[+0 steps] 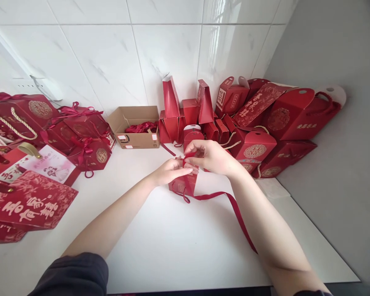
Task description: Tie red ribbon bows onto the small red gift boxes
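So, left hand (169, 170) and right hand (208, 156) both pinching ribbon (234, 207) atop small red box (185, 183) — gold writing on bags unreadable — bare tabletop (172, 242) near front edge.

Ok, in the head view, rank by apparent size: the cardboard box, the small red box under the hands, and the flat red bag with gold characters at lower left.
1. Flat red bag, though it lies nearest the camera, which inflates it.
2. Cardboard box.
3. Small red box, partly hidden by both hands.
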